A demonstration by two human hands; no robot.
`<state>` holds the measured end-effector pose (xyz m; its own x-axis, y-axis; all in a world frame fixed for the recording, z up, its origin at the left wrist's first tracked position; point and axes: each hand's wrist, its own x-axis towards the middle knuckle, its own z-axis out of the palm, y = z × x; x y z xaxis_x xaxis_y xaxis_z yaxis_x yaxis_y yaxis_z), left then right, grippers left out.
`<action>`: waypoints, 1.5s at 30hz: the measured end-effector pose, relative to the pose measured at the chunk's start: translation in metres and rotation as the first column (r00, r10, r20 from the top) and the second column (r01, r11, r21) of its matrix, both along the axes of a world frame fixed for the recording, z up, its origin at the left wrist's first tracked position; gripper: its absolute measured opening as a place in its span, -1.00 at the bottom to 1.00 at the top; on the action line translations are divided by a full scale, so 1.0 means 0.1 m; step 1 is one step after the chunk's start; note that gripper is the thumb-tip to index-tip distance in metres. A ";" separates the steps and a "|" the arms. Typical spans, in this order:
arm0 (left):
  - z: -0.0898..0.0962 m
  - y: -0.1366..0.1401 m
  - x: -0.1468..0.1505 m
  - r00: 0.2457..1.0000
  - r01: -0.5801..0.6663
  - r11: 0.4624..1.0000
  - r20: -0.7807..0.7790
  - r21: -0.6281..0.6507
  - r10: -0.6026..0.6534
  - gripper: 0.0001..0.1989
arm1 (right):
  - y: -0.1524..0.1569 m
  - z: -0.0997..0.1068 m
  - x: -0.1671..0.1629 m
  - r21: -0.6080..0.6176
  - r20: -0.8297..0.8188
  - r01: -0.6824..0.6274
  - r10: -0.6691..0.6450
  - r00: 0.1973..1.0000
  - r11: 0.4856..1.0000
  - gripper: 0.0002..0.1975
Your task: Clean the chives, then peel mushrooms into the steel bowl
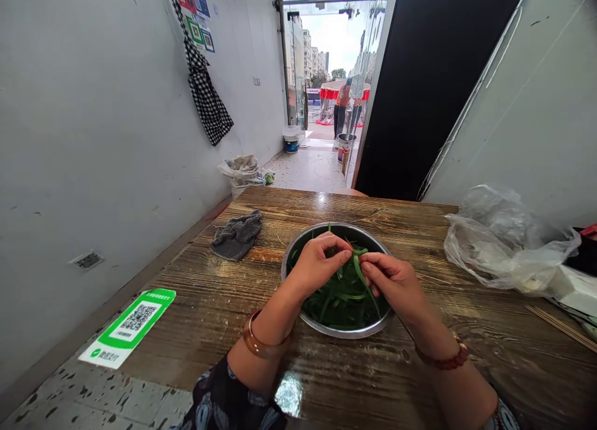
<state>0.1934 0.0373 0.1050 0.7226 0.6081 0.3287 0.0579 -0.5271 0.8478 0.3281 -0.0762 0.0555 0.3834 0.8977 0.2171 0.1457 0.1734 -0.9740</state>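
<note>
A round metal bowl stands on the wooden table, filled with long green leaves that look like leafy greens or chives. Above its middle, my two hands meet on one green leaf, which hangs down from my fingers. My left hand pinches it between thumb and forefinger. From the other side, my right hand grips the same leaf with its fingertips. The exact kind of green is hard to make out. Part of the bowl is hidden behind my hands.
A dark grey cloth lies left of the bowl on the table. A green QR-code card is at the left edge. Clear plastic bags and thin sticks are on the right. A person stands outside the glass door.
</note>
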 end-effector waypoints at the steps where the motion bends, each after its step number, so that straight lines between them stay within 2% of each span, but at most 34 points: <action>1: 0.00 0.00 0.00 1.000 -0.007 1.000 -0.012 0.012 0.008 -0.87 | 0.00 0.01 0.00 0.000 -0.004 0.009 -0.009 1.000 1.000 -0.73; 10: -0.03 0.01 0.02 0.996 -0.086 0.991 -0.002 0.103 0.086 -0.85 | 0.03 -0.01 -0.01 0.011 -0.032 0.057 -0.057 0.998 0.998 -0.76; 16: 0.00 -0.01 0.01 0.998 0.063 0.998 0.014 -0.004 -0.063 -0.81 | 0.02 0.00 -0.02 0.022 -0.005 0.094 -0.094 0.996 0.995 -0.73; 20: 0.02 -0.04 0.00 1.000 0.027 0.997 0.002 -0.070 -0.027 -0.80 | 0.02 0.02 -0.02 0.028 0.037 0.115 -0.116 0.993 0.993 -0.73; 27: 0.00 -0.05 0.01 0.998 0.035 0.999 -0.047 -0.004 -0.035 -0.88 | 0.01 0.02 -0.04 0.017 0.085 0.121 -0.122 0.989 0.993 -0.73; 32: -0.03 -0.06 0.03 0.999 0.034 0.999 -0.039 0.002 -0.034 -0.84 | 0.01 0.04 -0.04 0.000 0.076 0.098 -0.098 0.992 0.995 -0.73; 36: -0.02 -0.06 0.01 0.998 0.058 0.989 -0.004 -0.133 -0.060 -0.73 | 0.01 0.04 -0.02 0.007 0.028 0.052 -0.053 0.998 0.999 -0.69; 39: 0.00 -0.05 0.00 0.987 0.122 0.932 0.137 -0.342 -0.079 -0.56 | 0.02 0.02 -0.01 -0.002 0.001 0.016 -0.016 1.000 1.000 -0.61; 42: 0.01 -0.02 -0.01 0.958 0.221 0.805 0.277 -0.551 -0.073 -0.54 | 0.02 0.01 0.01 -0.004 -0.021 0.009 -0.009 1.000 1.000 -0.62; 44: 0.01 -0.01 -0.01 0.939 0.274 0.737 0.338 -0.617 -0.066 -0.54 | 0.01 0.00 0.01 0.001 -0.033 0.016 -0.016 0.999 1.000 -0.64; 45: 0.01 -0.01 -0.01 0.933 0.289 0.723 0.354 -0.627 -0.065 -0.52 | 0.01 0.00 0.01 0.002 -0.035 0.021 -0.021 0.999 1.000 -0.64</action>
<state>0.1920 0.0365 0.1056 0.7790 0.6186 0.1025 -0.2805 0.1976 0.9393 0.3290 -0.0748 0.0553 0.4097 0.8887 0.2057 0.1152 0.1733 -0.9781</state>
